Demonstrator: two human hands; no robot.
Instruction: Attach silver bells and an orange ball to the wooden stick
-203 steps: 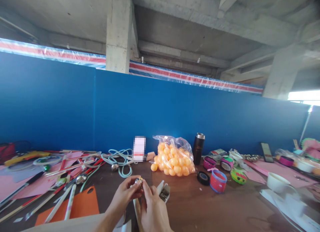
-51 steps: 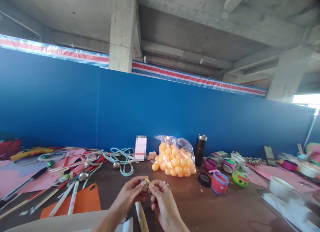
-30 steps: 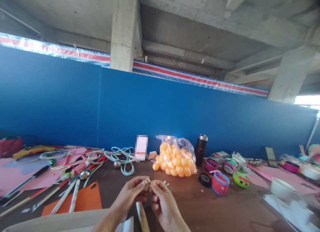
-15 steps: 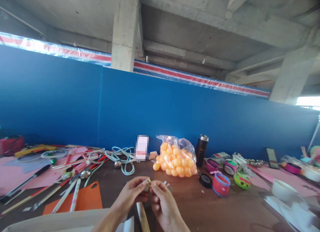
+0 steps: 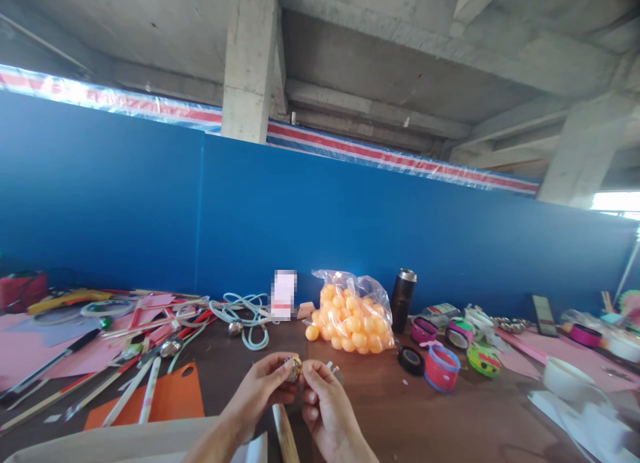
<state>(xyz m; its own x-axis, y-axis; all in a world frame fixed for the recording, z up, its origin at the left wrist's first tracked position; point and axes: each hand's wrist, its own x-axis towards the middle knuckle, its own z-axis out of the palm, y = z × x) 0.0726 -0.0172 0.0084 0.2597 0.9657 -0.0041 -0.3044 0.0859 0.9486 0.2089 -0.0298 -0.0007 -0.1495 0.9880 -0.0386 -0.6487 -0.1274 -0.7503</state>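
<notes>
My left hand [image 5: 265, 386] is closed, pinching a small shiny silver bell [image 5: 293, 370] between thumb and fingers. A yellowish bit shows at the bell's upper edge. Right beside it, my right hand [image 5: 325, 400] is closed in a pinch, its fingertips close against the bell's right side. What those fingertips hold is too small to make out. Beneath the hands lies a wooden stick [image 5: 286, 433], partly hidden. Past them, a clear plastic bag of orange balls [image 5: 353, 320] stands on the brown table [image 5: 425, 423], with one loose ball [image 5: 312, 333] at its left.
A black bottle [image 5: 403, 300] stands behind, near rolls of tape [image 5: 411, 361]. To the left lie an orange sheet [image 5: 170, 396], several sticks, pale blue tubing [image 5: 255, 343] and other silver bells [image 5: 171, 346]. A white container's rim [image 5: 150, 430] is at the front left. A blue partition [image 5: 350, 216] closes the back.
Almost nothing differs. Both hands stay together around the bell, with only a very slight shift of the view.
</notes>
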